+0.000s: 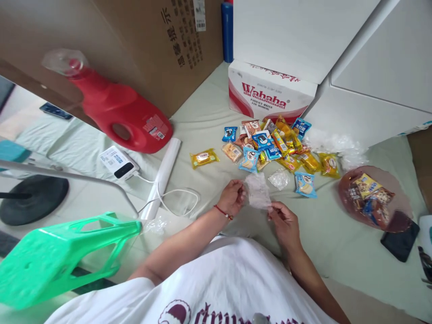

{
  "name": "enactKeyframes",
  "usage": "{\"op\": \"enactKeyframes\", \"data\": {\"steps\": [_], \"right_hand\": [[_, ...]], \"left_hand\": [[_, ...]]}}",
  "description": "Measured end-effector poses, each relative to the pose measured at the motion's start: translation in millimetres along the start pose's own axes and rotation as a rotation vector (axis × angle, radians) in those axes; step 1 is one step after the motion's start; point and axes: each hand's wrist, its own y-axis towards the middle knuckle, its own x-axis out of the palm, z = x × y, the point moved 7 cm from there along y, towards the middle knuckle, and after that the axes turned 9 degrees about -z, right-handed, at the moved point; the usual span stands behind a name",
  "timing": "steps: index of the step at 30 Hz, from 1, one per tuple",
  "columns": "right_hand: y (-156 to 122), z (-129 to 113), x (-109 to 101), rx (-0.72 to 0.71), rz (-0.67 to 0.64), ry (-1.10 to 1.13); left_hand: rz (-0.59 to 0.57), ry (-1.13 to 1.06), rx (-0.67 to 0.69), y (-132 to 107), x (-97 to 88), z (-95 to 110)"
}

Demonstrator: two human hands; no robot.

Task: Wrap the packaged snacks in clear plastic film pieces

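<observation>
Thin, translucent plastic piece held up between the hands, just in front of the white shirt, above a pale green cloth. Left hand, red cord at the wrist: fingers curled, tips pinching the plastic's left edge. Right hand: thumb and fingers nearly closed on its lower right corner. Just beyond, a crumpled clear wrapper; to its right, a light blue packet. Farther out, a loose heap of small snack packets, yellow, blue and brown, before a Wahaha carton. One yellow packet lies apart, left. Far right, a pinkish see-through bowl with several packets inside. Far left, a red jug and green plastic stool.
</observation>
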Motion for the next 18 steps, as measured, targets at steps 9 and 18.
{"op": "enactKeyframes", "data": {"steps": [9,18], "right_hand": [[28,-5,-33,0.076,0.204,0.262],[35,-15,1,0.07,-0.147,-0.228]], "left_hand": [[-0.269,0.091,0.067,-17,26.5,-3],[-0.19,0.315,0.291,-20,16.8,18]]}}
